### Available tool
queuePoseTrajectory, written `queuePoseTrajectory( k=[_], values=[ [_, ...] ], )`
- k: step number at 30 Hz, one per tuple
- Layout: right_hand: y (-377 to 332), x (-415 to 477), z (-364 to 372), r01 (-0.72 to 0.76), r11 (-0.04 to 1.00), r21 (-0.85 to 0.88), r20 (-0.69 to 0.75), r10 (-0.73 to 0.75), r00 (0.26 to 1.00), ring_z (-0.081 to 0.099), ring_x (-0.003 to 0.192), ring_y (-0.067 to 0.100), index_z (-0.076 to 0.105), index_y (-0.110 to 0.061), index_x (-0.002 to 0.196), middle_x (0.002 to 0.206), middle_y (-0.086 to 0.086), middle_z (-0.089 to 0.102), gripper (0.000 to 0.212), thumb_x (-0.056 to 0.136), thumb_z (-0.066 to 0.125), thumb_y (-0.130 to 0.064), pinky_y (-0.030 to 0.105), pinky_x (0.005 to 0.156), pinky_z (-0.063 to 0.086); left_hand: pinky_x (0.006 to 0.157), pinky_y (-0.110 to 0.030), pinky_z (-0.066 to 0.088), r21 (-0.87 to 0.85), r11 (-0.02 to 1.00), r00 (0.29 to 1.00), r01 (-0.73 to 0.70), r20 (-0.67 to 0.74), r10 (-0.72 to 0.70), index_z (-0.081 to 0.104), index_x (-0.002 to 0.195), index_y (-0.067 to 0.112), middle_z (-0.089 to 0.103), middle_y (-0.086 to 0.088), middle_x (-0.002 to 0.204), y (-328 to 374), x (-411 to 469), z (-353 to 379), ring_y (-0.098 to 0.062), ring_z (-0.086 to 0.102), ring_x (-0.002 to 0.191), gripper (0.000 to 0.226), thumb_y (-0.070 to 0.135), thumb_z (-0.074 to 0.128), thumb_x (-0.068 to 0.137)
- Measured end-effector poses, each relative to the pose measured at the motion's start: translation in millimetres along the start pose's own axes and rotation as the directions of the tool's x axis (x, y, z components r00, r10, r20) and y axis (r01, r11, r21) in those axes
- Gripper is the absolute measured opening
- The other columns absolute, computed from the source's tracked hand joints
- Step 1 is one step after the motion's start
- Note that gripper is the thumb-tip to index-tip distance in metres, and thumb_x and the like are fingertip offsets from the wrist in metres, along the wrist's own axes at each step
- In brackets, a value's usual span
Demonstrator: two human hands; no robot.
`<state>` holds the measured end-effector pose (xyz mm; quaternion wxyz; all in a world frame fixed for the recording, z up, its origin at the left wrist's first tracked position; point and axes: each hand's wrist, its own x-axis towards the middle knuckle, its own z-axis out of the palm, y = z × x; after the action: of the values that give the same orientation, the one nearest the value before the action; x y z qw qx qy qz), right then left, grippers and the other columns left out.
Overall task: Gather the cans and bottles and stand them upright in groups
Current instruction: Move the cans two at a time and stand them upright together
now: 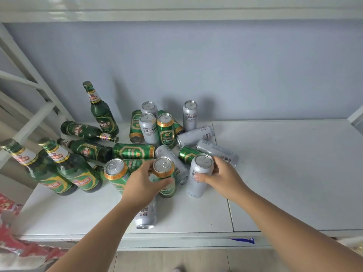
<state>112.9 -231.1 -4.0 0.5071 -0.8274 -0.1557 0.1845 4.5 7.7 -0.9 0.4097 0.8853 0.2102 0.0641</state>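
On the white table [284, 173] lies a heap of green and silver cans with green glass bottles at its left. My left hand [142, 185] is wrapped around an upright green can [164, 167] at the heap's near side. My right hand [222, 177] grips an upright silver can [201, 169] just to its right. Another green can [115, 173] stands upright left of my left hand. Two bottles [72, 167] stand at the near left and one bottle [101, 110] stands at the back. Two more bottles [86, 131] lie flat between them. Several cans stand at the back [149, 127]; others lie on their sides.
A silver can [146, 214] lies on its side under my left forearm, near the table's front edge. A grey wall backs the table. A white metal frame [29, 91] rises at the left, and red patterned fabric [11, 222] lies at the lower left.
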Motion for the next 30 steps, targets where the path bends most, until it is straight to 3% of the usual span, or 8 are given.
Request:
queuePoseTrajectory(
  k=[6,11,14,21,25,30],
  values=[
    [-7,-8,-42,0.022,0.995,0.093,-0.058,-0.017,0.998,0.073,0.104,0.011,0.069,-0.03,0.114,0.11,-0.01,0.077,0.058,0.063,0.085,-0.051,0.05,0.098,0.056,0.089,-0.029,0.053,-0.02,0.992,0.991,-0.121,0.057,0.122,0.062,0.118,0.038,0.07,0.025,0.105,36,3,-13,0.006,0.064,0.098,0.062,0.055,0.088,0.064],
    [-4,-23,-100,0.049,0.994,0.099,-0.112,-0.038,0.993,0.074,0.103,0.013,0.069,-0.027,0.112,0.11,-0.008,0.077,0.055,0.066,0.085,-0.052,0.052,0.097,0.056,0.095,-0.036,0.055,-0.081,0.972,0.966,-0.219,0.123,0.228,0.066,0.119,0.038,0.073,0.025,0.106,98,5,-6,0.002,0.067,0.101,0.063,0.059,0.087,0.064],
    [2,-36,-144,0.076,0.994,0.076,-0.122,-0.066,0.99,0.073,0.104,0.015,0.069,-0.028,0.11,0.109,-0.008,0.077,0.051,0.068,0.085,-0.052,0.054,0.096,0.056,0.099,-0.037,0.053,-0.134,0.956,0.949,-0.26,0.145,0.278,0.068,0.117,0.033,0.074,0.021,0.106,143,2,13,-0.001,0.068,0.103,0.054,0.047,0.089,0.07],
    [30,-78,-255,0.11,0.993,0.051,-0.187,-0.099,0.977,0.072,0.099,0.007,0.069,-0.028,0.108,0.106,-0.014,0.076,0.05,0.068,0.081,-0.056,0.042,0.093,0.058,0.098,-0.037,0.054,-0.192,0.941,0.944,-0.279,0.122,0.305,0.068,0.118,0.026,0.076,0.017,0.105,231,-20,91,-0.001,0.07,0.101,0.053,0.036,0.09,0.071],
    [56,-94,-305,0.099,0.994,0.044,-0.22,-0.087,0.972,0.072,0.1,0.007,0.069,-0.028,0.109,0.106,-0.014,0.076,0.044,0.073,0.084,-0.048,0.043,0.094,0.058,0.095,-0.029,0.054,-0.207,0.938,0.945,-0.278,0.115,0.306,0.068,0.114,0.03,0.076,0.021,0.102,264,-33,136,0.004,0.07,0.099,0.047,0.03,0.09,0.072],
    [85,-101,-349,0.062,0.997,0.053,-0.268,-0.046,0.962,0.072,0.1,0.008,0.069,-0.03,0.106,0.105,-0.013,0.076,0.047,0.068,0.083,-0.054,0.044,0.093,0.058,0.099,-0.038,0.054,-0.219,0.944,0.948,-0.249,0.146,0.284,0.069,0.111,0.028,0.076,0.017,0.103,291,-26,183,-0.002,0.07,0.101,0.045,0.031,0.091,0.071]
  ],
)
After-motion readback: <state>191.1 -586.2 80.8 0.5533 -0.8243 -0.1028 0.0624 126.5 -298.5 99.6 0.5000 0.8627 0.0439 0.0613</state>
